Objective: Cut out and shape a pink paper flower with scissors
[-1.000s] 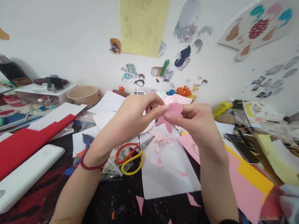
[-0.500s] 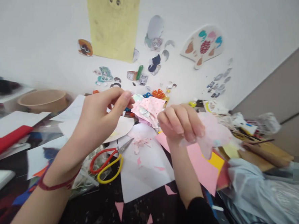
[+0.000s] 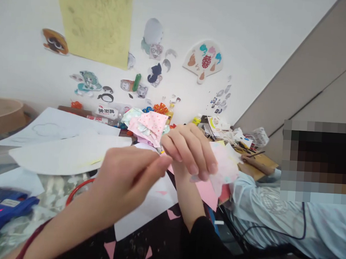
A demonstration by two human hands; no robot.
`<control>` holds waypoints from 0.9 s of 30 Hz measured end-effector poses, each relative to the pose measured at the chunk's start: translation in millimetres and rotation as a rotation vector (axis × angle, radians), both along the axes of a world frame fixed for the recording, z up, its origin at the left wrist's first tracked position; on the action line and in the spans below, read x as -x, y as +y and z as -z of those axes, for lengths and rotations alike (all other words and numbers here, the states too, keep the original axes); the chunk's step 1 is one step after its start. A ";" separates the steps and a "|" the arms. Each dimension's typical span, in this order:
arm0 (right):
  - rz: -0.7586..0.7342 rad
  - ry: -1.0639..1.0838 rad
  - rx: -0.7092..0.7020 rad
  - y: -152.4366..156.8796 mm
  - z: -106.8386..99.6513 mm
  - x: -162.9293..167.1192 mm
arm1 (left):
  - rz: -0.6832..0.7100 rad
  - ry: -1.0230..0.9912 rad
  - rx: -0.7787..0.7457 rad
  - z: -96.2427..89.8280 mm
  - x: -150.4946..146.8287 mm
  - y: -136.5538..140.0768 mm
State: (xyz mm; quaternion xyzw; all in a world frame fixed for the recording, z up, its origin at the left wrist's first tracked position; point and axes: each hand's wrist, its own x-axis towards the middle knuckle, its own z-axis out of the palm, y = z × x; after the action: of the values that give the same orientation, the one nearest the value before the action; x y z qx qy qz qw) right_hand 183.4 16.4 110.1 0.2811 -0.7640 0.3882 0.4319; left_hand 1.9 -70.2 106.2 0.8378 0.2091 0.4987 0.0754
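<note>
My right hand [image 3: 191, 148] is closed on a pale pink paper cutout [image 3: 226, 164] with a wavy edge, which sticks out to the right of the fingers. Close beside it, my left hand [image 3: 131, 177] is pinched, thumb against fingers; whatever it holds is too small or hidden to make out. Under the hands lies a white sheet [image 3: 144, 210] with pink scraps on it. A red scissor handle [image 3: 77, 190] shows behind my left forearm. Pink polka-dot paper [image 3: 152, 124] is bunched up behind my hands.
A blue glue gun [image 3: 6, 209] lies at left on clear plastic bags. White papers [image 3: 47, 127] and a round tan bowl [image 3: 4, 115] are behind it. Pink scraps [image 3: 109, 250] dot the dark table. A person in a light blue garment [image 3: 274, 206] is at right, beside clutter [image 3: 234, 133].
My left hand has come over to my right hand, where before a gap lay between them. The view has swung right, showing more of the other person. The pink cutout is still held.
</note>
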 end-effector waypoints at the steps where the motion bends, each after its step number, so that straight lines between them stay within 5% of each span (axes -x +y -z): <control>1: -0.240 0.064 -0.075 3.3 -4.1 8.9 | 0.028 0.018 -0.014 2.0 -4.9 -4.1; 2: -0.373 0.099 -0.143 7.0 -7.6 17.4 | 0.026 0.012 -0.052 4.1 -9.6 -7.5; 5: -0.434 0.085 -0.220 16.2 -14.2 34.4 | -0.102 -0.057 -0.280 9.9 -19.6 -14.4; 10: -0.260 0.181 -0.171 20.2 -18.5 34.7 | -0.275 -0.045 -0.616 10.4 -17.6 -24.1; 14: -0.039 0.292 -0.292 13.0 -20.9 28.8 | -0.334 -0.027 -0.577 6.3 -12.0 -29.7; 18: 0.440 0.254 0.065 -10.5 -14.9 22.2 | -0.375 -0.101 -0.494 6.5 -13.5 -28.4; 27: 0.729 0.229 0.226 -37.6 -5.7 17.6 | -0.354 -0.258 -0.277 0.0 -8.3 -24.7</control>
State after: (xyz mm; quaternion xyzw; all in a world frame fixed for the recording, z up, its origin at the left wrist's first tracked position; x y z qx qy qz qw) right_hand 165.8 -21.2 115.8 -0.0164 -0.7130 0.2575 0.6520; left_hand 10.2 -94.8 106.2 0.7200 0.2709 0.6306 -0.1024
